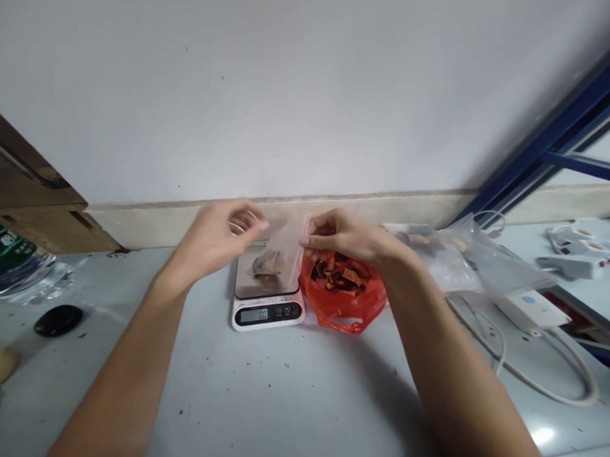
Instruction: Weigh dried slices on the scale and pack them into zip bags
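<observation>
A clear zip-lock bag (294, 245) stands upright over the kitchen scale (268, 314), its top edge pinched by my right hand (337, 233). Inside the bag's lower part is a greyish-brown piece (268, 262) whose kind I cannot make out. My left hand (222, 235) hovers at the left of the bag with loosely curled fingers, and nothing shows in them. The scale's display reads 0.0. Right beside the scale, a red plastic bag (327, 310) lies open, full of dried brown-orange slices (346, 278), partly beneath my right hand.
More clear bags (504, 262) lie at the right, near a white adapter (532, 310), a looping cable (554, 394) and a power strip (579, 238). On the left are a large bottle (18, 258) and a black oval object (58, 320). A wall rises behind.
</observation>
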Action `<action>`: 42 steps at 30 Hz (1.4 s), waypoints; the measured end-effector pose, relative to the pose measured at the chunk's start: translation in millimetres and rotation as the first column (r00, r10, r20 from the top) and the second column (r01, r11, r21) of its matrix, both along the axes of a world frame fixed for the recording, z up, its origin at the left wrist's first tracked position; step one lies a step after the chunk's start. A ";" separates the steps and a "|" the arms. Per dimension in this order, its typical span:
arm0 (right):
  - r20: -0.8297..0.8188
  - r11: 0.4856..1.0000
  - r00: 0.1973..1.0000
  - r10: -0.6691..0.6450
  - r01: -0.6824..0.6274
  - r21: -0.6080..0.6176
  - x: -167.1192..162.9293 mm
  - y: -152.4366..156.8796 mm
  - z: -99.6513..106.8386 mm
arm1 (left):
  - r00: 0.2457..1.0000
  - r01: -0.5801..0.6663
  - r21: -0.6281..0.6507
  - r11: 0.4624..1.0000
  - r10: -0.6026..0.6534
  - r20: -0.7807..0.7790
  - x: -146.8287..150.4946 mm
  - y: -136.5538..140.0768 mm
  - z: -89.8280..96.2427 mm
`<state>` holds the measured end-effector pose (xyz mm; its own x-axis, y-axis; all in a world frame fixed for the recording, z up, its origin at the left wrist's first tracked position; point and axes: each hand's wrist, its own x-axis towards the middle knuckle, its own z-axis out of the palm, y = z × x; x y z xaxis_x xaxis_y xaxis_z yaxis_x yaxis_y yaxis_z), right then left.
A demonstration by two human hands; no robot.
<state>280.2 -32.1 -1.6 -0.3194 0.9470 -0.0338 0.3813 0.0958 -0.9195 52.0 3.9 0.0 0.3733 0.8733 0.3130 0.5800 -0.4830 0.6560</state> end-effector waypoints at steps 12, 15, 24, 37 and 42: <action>0.012 0.995 1.000 0.028 -0.029 0.097 -11.1 -0.7 -4.7 | 0.934 0.354 -0.312 0.882 -0.351 0.068 12.3 -15.5 2.9; -0.017 0.996 1.000 0.025 -0.024 0.090 -13.1 0.0 -6.4 | 0.928 0.372 -0.279 0.885 -0.366 0.076 11.3 -14.7 2.9; 0.059 0.998 0.997 0.056 -0.057 0.014 -14.2 -2.4 1.1 | 0.970 0.234 -0.247 0.940 -0.243 -0.006 13.7 -19.2 9.5; 0.127 0.995 0.988 -0.083 0.076 0.059 -13.3 -9.3 5.2 | 0.982 0.185 -0.189 0.964 -0.175 0.068 22.6 -16.9 4.5; 0.200 0.980 0.960 -0.197 0.197 0.019 -10.9 -12.5 11.0 | 0.993 -0.060 -0.073 0.995 0.068 0.100 13.0 -11.2 9.9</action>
